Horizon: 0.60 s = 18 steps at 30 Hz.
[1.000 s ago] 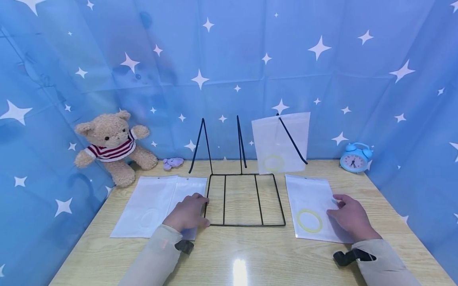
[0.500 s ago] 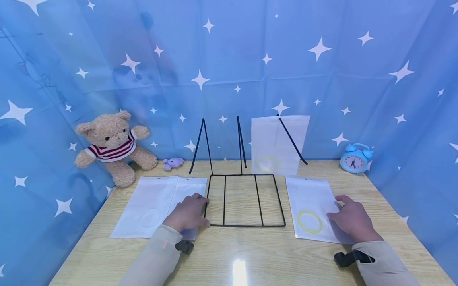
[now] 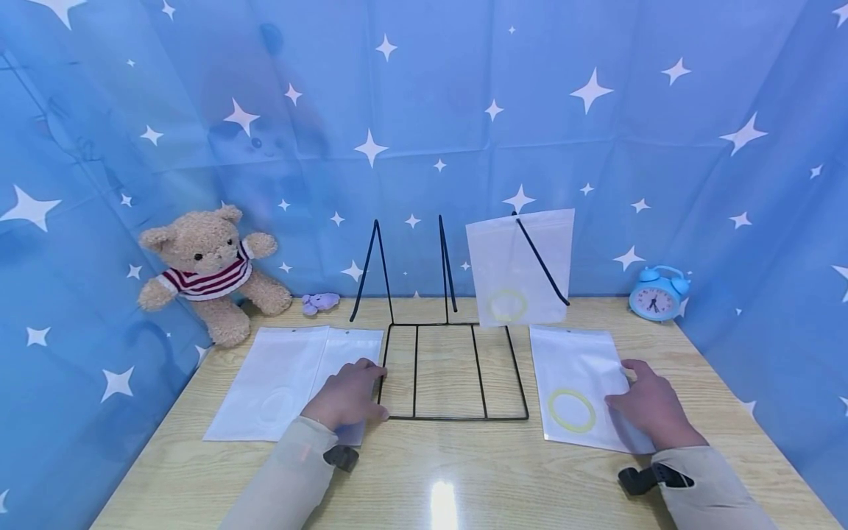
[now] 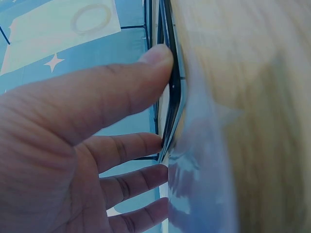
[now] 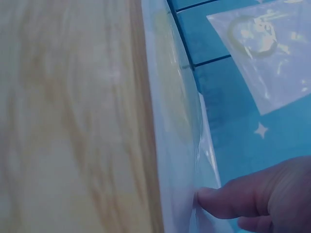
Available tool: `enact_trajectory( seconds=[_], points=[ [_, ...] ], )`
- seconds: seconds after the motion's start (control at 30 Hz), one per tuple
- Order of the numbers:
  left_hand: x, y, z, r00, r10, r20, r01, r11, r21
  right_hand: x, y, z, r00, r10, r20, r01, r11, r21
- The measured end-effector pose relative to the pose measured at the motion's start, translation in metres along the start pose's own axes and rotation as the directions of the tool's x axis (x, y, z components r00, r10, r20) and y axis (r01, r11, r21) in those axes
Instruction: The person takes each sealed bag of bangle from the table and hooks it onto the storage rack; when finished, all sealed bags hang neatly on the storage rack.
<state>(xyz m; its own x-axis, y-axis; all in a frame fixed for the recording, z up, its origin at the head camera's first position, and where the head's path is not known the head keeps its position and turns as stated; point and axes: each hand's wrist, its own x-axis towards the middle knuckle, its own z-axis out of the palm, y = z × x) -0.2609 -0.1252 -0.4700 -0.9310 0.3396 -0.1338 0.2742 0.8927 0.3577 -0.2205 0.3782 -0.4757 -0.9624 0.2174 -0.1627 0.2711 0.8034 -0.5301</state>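
Note:
A black wire rack (image 3: 450, 418) with three slanting prongs stands mid-table. My left hand (image 3: 347, 394) touches its left side, the thumb (image 4: 158, 56) at the front corner and the other fingers spread towards the side wire. Beneath that hand lie overlapping whitish flat plastic bags (image 3: 265, 368), one showing a pale ring. On the right, another plastic bag (image 3: 576, 350) shows a yellow ring (image 3: 573, 411). My right hand (image 3: 652, 408) is at this bag's right edge, its thumb (image 5: 214, 199) touching the bag. A similar bag (image 3: 523, 258) with a yellow ring hangs on the rack's right prong.
A teddy bear (image 3: 205, 258) in a striped top sits at the back left beside a small purple toy (image 3: 321, 302). At the back right stands a blue alarm clock (image 3: 656, 294). Behind the wooden table (image 3: 411, 471) hangs a blue curtain (image 3: 424, 96) with white stars.
The hanging bag swings back and forth on its prong. The bag under my right hand has shifted and turned slightly. My left hand and the rack have stayed put.

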Motion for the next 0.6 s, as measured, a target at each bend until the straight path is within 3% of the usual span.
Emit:
enact_trajectory(
  seconds=[0.33,0.6],
  points=[
    [-0.0004,-0.0005,-0.0001,1.000,-0.011,0.001,0.011,1.000,-0.009,0.0028,0.0013,0.0015,0.998,0.030,0.058,-0.035,0.996,0.082],
    [0.0002,0.0001,0.0000,1.000,-0.014,0.002,0.014,1.000,-0.009,0.0050,0.0057,0.0019,0.999,0.006,0.047,-0.012,0.992,0.127]
  ],
)
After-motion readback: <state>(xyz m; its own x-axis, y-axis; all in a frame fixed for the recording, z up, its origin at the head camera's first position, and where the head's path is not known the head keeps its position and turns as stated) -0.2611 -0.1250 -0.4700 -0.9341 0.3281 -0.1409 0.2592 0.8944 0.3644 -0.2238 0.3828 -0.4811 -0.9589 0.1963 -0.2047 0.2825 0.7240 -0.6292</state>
